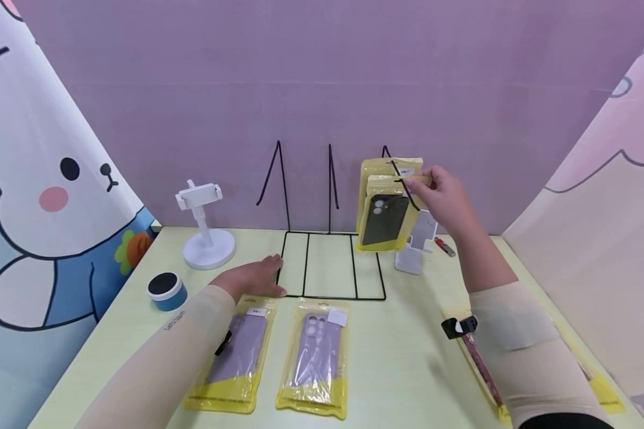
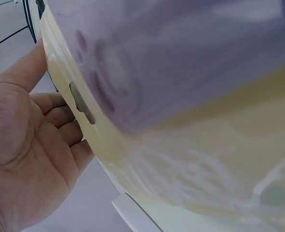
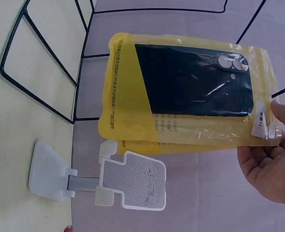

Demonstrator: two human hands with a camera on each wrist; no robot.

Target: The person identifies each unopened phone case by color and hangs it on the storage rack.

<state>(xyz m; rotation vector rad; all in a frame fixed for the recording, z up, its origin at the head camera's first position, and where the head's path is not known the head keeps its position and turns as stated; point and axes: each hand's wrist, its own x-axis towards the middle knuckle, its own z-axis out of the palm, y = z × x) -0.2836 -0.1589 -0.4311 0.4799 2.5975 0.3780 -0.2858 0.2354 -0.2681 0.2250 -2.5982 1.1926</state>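
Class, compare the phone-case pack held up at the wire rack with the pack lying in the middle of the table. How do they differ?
The held pack contains a dark case; the middle table pack contains a lilac one. The held pack hangs upright at the wire rack, pinched at its top by the right hand; the table pack lies flat, untouched. Both are clear bags with yellow edging.

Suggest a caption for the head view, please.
Right hand hangs a dark case packet on the wire rack; left hand steadies it.

A blurred yellow packet (image 2: 181, 125) fills the left wrist view, hiding the table.
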